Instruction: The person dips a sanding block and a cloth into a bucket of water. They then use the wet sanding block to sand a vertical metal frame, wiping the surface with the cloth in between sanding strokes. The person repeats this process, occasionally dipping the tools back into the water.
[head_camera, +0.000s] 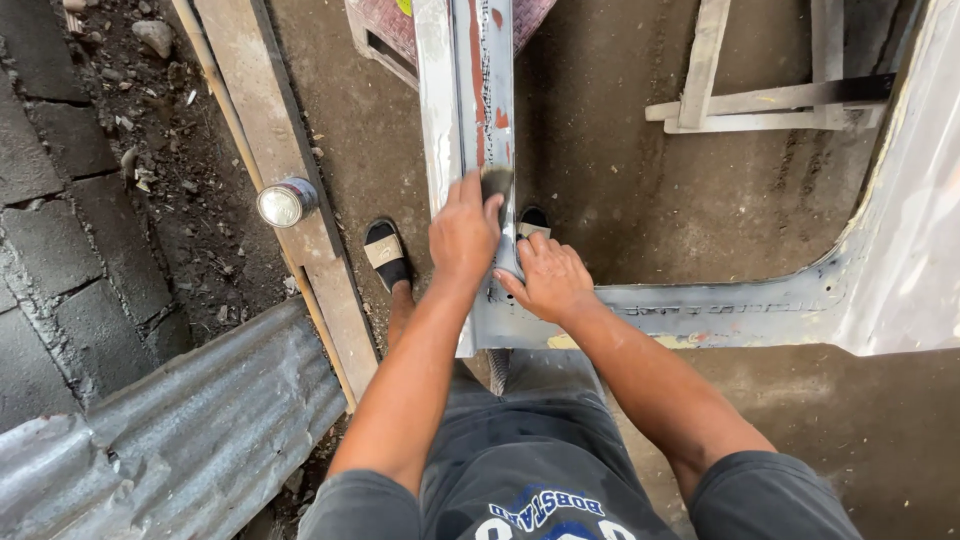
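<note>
A grey, paint-worn sheet-metal frame (480, 110) lies across the dirt floor (700, 230) before the sandalled feet. The left hand (462, 232) presses a small dark sanding pad (496, 182) on it, fingers clenched around it; the right hand (552, 280) lies flat with fingers released, steadying the corner. A round metal tin (286, 202) sits on a wooden plank (285, 150) nearby.

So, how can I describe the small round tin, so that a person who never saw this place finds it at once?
Start at the long wooden plank that runs over the dirt floor, to the left of the grey metal frame that both hands press on. The tin stands on that plank, left of the foot in the black sandal. It is the only round, shiny thing there, with a silvery lid that faces up.
</note>
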